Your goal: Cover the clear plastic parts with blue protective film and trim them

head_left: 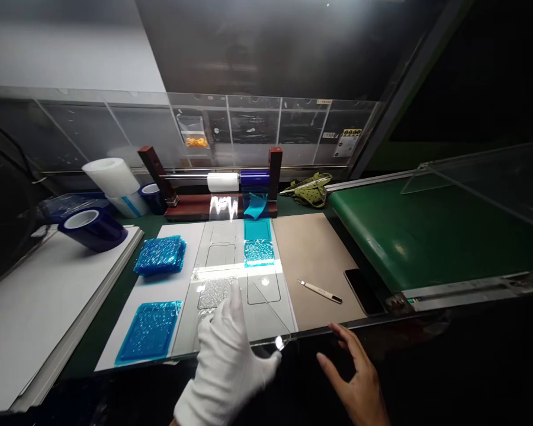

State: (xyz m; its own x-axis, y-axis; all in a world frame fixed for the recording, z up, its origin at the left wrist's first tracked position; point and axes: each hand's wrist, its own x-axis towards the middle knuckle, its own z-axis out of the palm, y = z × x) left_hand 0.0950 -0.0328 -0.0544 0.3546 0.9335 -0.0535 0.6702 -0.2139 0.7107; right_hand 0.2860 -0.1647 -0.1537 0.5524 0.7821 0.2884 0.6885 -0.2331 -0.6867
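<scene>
My left hand point(228, 355) wears a white glove and is at the front edge of the work mat. A thin clear panel point(273, 312) is held between its thumb and fingers; only its right edge and a bright glint show plainly. Behind the fingers, a textured clear film piece point(213, 294) lies on the grey mat point(195, 325). My right hand point(355, 378) is bare, with thumb and fingers apart and nothing between them, in front of the table edge. Nearest to it are a craft knife point(320, 292) on brown board and a dark phone point(364, 291).
Blue film-covered panels lie stacked point(160, 255) and separately point(150, 331) at left. A film holder point(204, 206) carries a clear roll point(223, 181) and a blue roll point(254, 177). Large rolls point(93, 229) stand on white sheets point(48, 302). A green conveyor belt point(426, 231) runs at right.
</scene>
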